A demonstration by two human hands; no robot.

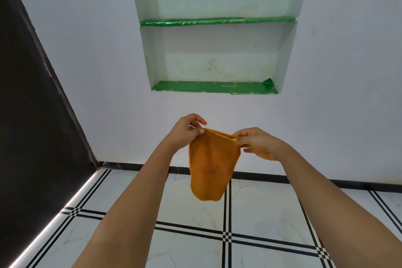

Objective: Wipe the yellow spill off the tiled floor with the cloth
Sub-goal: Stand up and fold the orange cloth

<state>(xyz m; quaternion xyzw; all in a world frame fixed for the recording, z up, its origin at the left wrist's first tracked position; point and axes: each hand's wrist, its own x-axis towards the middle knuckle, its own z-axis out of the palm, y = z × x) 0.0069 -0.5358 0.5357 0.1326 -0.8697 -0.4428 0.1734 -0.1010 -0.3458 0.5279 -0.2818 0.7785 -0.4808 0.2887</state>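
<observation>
1. White wall [87,72] behind the left hand [185,135] and right hand [258,143]; above both, a recessed niche [217,54] with two green-lined shelves [214,87];
2. Left of the left hand, a dark panel [28,115];
3. Below both, white floor tiles [261,213] with black double lines; black skirting [250,175].

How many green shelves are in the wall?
2. The upper shelf crosses the middle of the niche; the lower shelf lies at its bottom. The niche's top is cut off by the picture's edge, so more may be hidden above.
</observation>
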